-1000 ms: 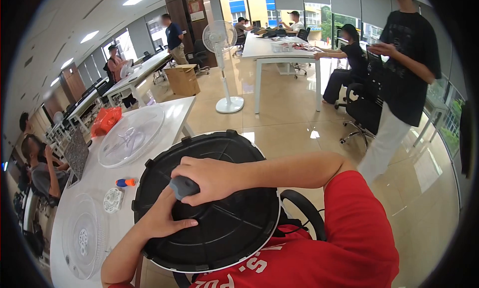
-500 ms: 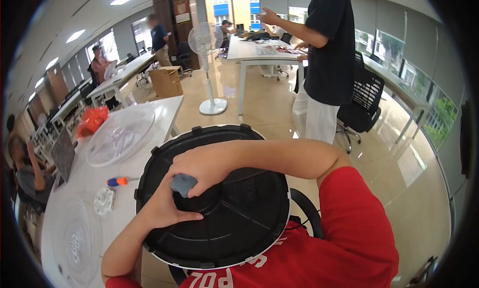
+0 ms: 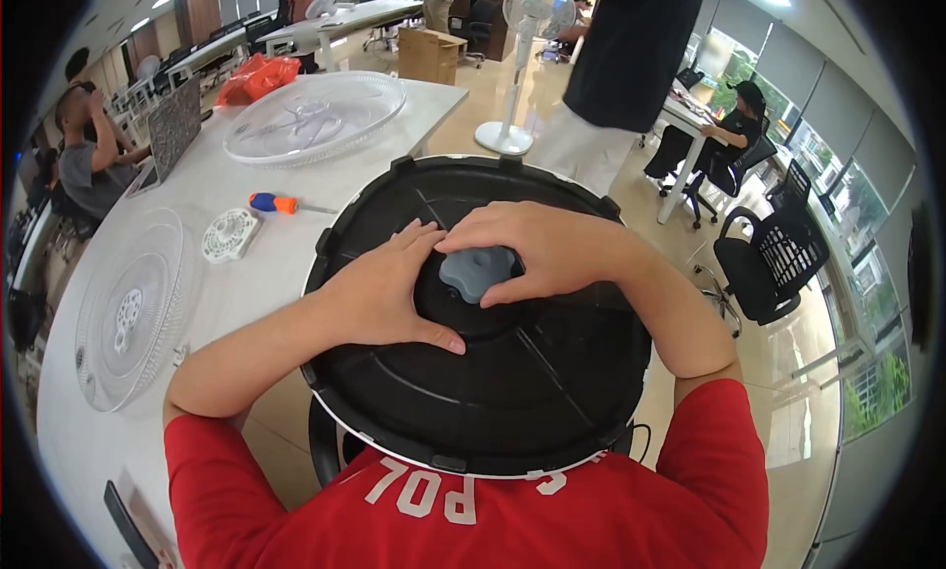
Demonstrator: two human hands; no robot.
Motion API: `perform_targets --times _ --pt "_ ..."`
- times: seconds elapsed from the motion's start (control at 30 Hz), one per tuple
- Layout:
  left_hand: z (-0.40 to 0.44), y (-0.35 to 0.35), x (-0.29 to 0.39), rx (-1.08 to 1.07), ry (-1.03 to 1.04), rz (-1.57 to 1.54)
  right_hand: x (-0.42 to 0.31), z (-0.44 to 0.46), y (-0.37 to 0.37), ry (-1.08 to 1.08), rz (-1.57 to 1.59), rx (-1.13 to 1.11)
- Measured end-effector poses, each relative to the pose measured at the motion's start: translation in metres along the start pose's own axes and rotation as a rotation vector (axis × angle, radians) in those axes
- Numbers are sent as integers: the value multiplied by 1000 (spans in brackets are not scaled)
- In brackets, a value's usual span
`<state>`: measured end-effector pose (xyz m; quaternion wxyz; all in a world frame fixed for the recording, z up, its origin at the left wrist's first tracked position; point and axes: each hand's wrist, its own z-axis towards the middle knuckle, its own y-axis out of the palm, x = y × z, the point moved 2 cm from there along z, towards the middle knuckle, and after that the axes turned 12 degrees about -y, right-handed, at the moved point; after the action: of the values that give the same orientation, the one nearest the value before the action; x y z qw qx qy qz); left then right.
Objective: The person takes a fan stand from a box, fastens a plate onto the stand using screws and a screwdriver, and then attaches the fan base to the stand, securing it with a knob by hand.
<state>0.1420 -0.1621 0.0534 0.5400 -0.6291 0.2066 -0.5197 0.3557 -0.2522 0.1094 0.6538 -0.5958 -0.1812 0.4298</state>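
A large round black base [image 3: 581, 372] with ribs and clips around its rim lies tilted against my red shirt. Near its middle sits a grey lobed knob [image 3: 477, 271]. My right hand [image 3: 537, 244] grips this knob from above, thumb on the near side and fingers at the far side. Lying on the base just left of the knob is my left hand [image 3: 389, 288], with its thumb spread away from its fingers. The palm side of each hand is hidden.
On the white table [image 3: 212, 303] to the left lie a screwdriver [image 3: 276, 203], a white round part [image 3: 231, 235], two clear discs [image 3: 138, 313], an orange bag [image 3: 258, 79] and a laptop [image 3: 173, 124]. Beyond stand a person in black [image 3: 636, 52], a white fan [image 3: 509, 76] and office chairs [image 3: 778, 249].
The view has shifted, and the base appears further right. My right forearm no longer crosses over the base; its hand now holds the knob from the right. My left hand stays beside the knob.
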Motion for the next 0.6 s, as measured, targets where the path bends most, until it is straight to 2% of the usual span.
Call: perform_targets --times 0.07,0.13,0.23,0.37,0.43,0.47,0.53,0.6 --pt "0 0 2 -4 3 6 -3 0 0 -34 2 16" --pt "1 2 1 -3 -4 7 -8 1 -4 80 13 -65" --pt "2 1 2 3 3 9 -9 0 -4 162 2 -53" --pt "4 -2 4 2 -4 -21 -6 -2 -3 131 -66 13" --pt "5 -2 4 -2 3 -19 0 -4 -3 0 -52 34" --pt "5 -3 3 -3 5 -15 -2 -4 -6 -1 -53 32" --pt "5 -1 0 10 8 -6 -6 -3 -13 128 24 -43" --pt "5 0 -1 24 11 3 -8 -5 -16 136 -21 13"
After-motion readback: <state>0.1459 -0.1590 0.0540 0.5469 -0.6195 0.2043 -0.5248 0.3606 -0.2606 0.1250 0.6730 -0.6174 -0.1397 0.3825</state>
